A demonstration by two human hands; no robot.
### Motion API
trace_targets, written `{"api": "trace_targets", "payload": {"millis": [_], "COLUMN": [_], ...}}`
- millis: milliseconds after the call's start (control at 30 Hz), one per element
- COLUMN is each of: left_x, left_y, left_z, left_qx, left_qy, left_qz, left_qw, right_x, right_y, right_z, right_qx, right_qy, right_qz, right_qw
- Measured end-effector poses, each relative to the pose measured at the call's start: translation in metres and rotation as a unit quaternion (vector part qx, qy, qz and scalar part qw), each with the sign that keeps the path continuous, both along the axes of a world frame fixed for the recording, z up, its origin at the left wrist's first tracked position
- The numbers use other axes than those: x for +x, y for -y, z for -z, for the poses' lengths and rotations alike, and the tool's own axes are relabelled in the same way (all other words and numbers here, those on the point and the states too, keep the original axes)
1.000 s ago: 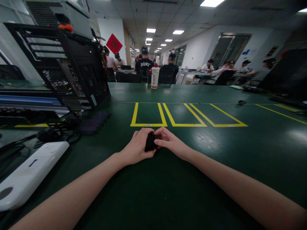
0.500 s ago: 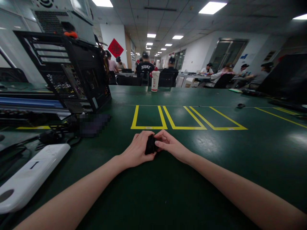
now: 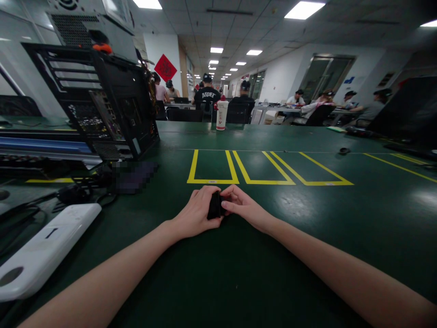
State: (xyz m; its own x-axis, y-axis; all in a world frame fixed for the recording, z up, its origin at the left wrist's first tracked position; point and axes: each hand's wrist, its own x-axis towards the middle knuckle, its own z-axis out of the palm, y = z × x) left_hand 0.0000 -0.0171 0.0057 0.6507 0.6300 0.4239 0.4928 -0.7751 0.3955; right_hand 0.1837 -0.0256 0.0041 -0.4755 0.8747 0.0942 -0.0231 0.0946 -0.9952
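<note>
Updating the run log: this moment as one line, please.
left grip: around black object; right grip: at its right side; surface: green table; beyond: yellow tape outlines, white cup

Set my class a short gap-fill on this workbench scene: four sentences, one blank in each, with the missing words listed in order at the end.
1. The left hand and right hand hold a small object coloured ____.
2. The tape outlines on the green table are coloured ____.
3. The long white device lies on the person's ____ side.
4. The diamond-shaped wall decoration is mainly ____ in colour.

Missing words: black; yellow; left; red.
</note>
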Motion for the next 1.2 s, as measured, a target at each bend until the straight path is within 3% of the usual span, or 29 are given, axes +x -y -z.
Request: {"api": "trace_targets", "payload": {"millis": [133, 367, 633, 833, 1200], "left_x": [0.001, 0.0, 0.0, 0.0, 0.002], "left_y": [-0.001, 0.001, 0.004, 0.004, -0.002], "left_z": [0.001, 0.0, -0.008, -0.009, 0.004], "left_qx": [0.008, -0.013, -0.015, -0.026, 0.018], "left_qy": [0.003, 0.0, -0.009, -0.014, -0.011], "left_qz": [0.002, -0.002, 0.006, -0.001, -0.005], "left_qw": [1.0, 1.0, 1.0, 1.0, 1.0], "right_x": [-0.002, 0.001, -0.002, 0.002, 0.0], "right_y": [-0.001, -0.003, 0.0, -0.003, -0.004], "right_z": [0.003, 0.003, 0.002, 0.002, 0.006], "right_qx": [-0.016, 0.007, -0.013, 0.0, -0.025], "right_qy": [0.007, -0.022, 0.014, -0.011, -0.008], "right_qz": [0.015, -0.035, 0.023, -0.024, 0.012], "right_qw": [1.0, 0.999, 1.0, 1.0, 1.0]}}
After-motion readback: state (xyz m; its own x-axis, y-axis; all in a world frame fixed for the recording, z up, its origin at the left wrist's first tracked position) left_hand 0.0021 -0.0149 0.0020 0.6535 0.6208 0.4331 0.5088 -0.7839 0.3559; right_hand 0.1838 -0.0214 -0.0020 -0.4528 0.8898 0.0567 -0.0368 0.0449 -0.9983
